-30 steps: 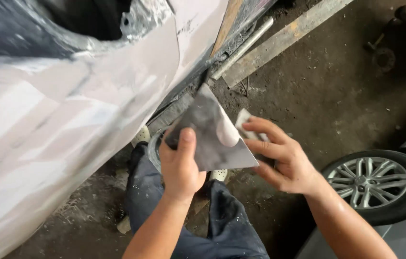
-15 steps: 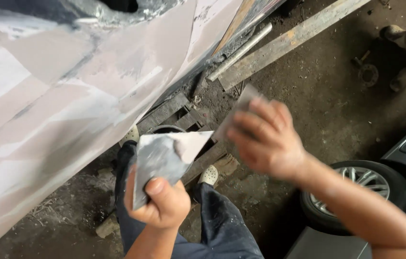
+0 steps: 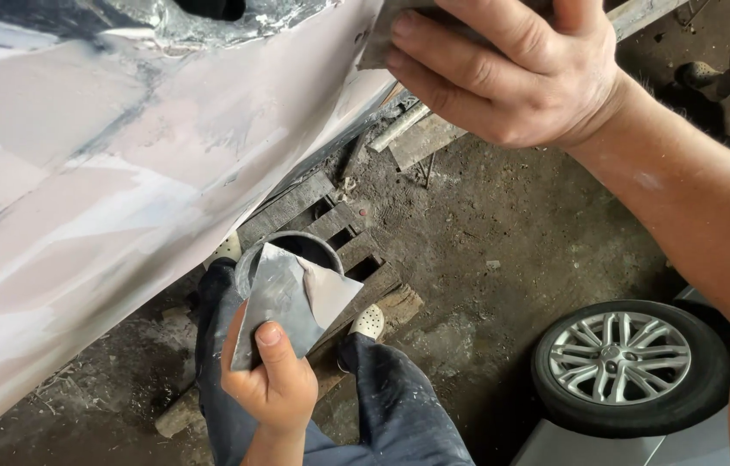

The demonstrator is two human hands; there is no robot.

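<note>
Grey filler coated the flat metal spreader (image 3: pixel 291 302) pinched under our left hand (image 3: pixel 271 388) thumb at six o'clock; our right hand (image 3: pixel 511 69) clasped a smaller scraper (image 3: pixel 382 34) against the car panel (image 3: pixel 80 173) at twelve.

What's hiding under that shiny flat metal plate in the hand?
Under the metal plate in the left hand sits a round grey tin on wooden slats. Only its rim shows; the plate covers its inside.

Spreader (image 3: pixel 399 26) in right hand (image 3: pixel 511 73) cut off by top edge.
</note>
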